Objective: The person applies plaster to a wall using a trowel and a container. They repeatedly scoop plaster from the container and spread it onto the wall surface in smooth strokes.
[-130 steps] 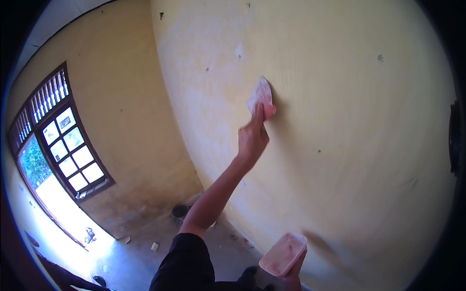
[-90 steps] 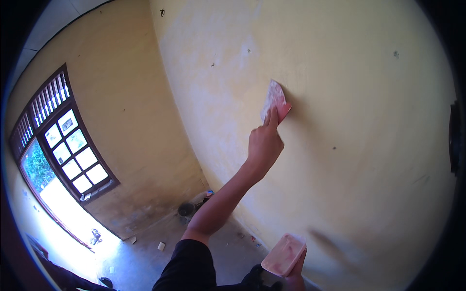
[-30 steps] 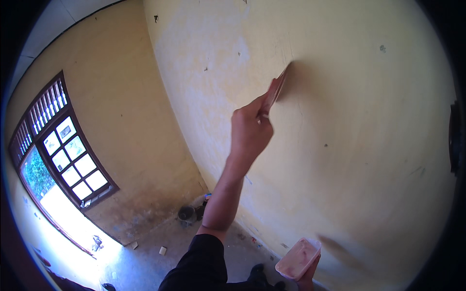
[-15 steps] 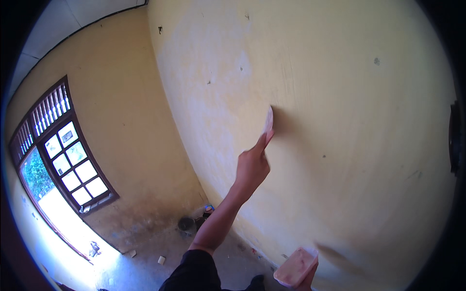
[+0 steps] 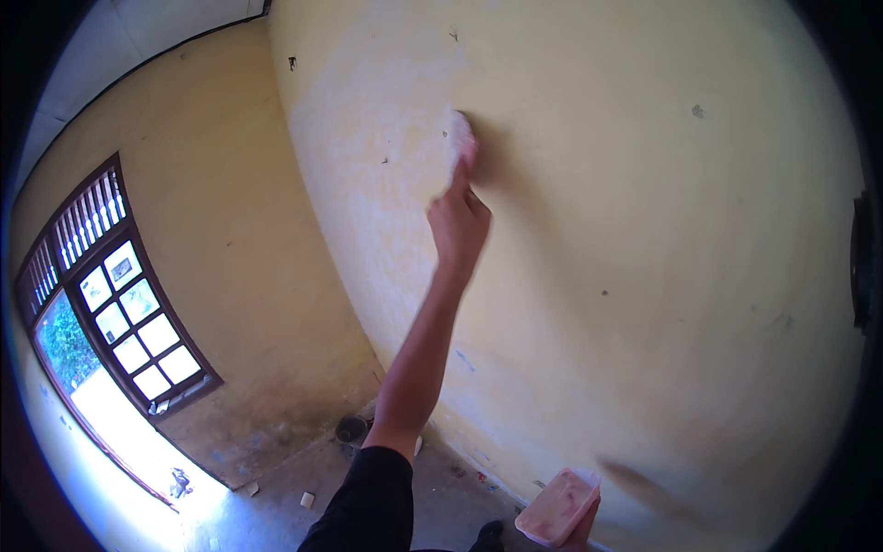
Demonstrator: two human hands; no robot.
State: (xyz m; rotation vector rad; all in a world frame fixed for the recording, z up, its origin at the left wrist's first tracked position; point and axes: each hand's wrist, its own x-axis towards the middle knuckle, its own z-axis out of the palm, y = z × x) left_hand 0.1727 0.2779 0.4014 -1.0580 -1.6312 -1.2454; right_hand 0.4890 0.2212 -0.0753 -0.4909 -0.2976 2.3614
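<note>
My left hand (image 5: pixel 460 228) is closed around the handle of a putty knife (image 5: pixel 462 145), arm stretched up and away from me. The knife's pale, smeared blade is against or very near the yellow wall (image 5: pixel 644 212), beside a whitish patch, and looks blurred. Low on the right, my right hand (image 5: pixel 583 528) grips a rectangular see-through plastic tub (image 5: pixel 590 479) from its right side. Pinkish-white paste shows in the tub. Most of the right hand's fingers are hidden behind the tub.
A second wall with a dark-framed window (image 5: pixel 147 322) meets this one at a corner on the left. On the grey floor (image 5: pixel 276 524) stand a dark bucket (image 5: pixel 350 430) and small scraps. A dark object (image 5: pixel 862 262) is at the far right edge.
My left hand has moved the putty knife up and to the left along the wall, into the whitish area. The right hand with the tub has hardly moved.
</note>
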